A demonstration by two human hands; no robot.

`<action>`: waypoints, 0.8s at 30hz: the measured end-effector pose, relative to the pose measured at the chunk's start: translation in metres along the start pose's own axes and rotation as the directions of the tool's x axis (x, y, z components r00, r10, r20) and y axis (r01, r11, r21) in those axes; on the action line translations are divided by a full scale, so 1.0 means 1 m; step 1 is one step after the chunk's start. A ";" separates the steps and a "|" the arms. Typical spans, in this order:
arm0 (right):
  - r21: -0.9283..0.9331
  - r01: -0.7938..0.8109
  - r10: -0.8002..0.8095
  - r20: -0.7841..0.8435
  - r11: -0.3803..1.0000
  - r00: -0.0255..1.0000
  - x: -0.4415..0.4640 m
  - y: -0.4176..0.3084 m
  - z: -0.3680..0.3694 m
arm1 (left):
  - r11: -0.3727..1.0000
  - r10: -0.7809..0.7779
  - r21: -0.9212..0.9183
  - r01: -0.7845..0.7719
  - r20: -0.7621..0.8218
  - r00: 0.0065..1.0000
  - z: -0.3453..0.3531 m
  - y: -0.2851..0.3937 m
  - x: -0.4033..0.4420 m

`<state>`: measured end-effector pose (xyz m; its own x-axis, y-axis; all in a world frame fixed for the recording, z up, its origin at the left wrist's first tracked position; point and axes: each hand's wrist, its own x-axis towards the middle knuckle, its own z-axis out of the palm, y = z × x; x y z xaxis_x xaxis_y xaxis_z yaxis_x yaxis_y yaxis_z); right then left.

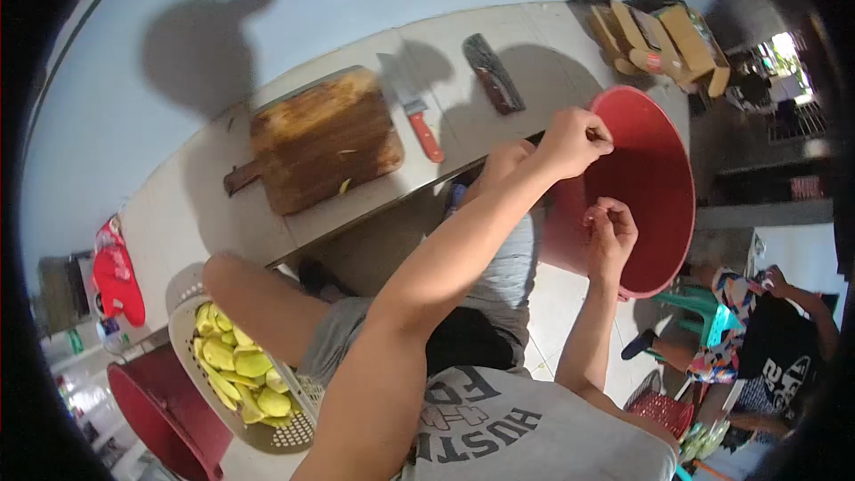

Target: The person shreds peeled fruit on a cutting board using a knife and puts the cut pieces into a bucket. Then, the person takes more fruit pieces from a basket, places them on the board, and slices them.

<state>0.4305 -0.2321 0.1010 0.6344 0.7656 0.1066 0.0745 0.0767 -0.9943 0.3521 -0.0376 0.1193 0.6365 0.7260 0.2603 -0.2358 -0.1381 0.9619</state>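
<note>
My left hand hovers over the near rim of a red bucket, its thumb and fingers closed in a pinch. Lower down, my right hand is also pinched, beside the bucket's opening. A small reddish bit shows at its fingertips, too small to name; whatever the left fingers hold is hidden. A knife with an orange-red handle lies on the white counter, between a stained wooden board and a dark, oblong object. Both hands are apart from these.
A pale perforated basket of yellow-green pieces stands at lower left, beside another red bucket. A red cloth item lies at far left. Cardboard rests at the counter's right end. Another person sits at right.
</note>
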 end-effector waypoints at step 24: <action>0.038 0.010 -0.010 0.002 0.999 1.000 0.011 -0.001 0.005 | 0.507 -0.222 -0.748 0.428 0.367 0.903 -0.095 0.027 -0.027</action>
<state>0.4336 -0.2210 0.1027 0.6323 0.7660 0.1163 0.0513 0.1083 -0.9928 0.2593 0.0032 0.1305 0.8967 0.4397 0.0520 -0.3964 0.7450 0.5365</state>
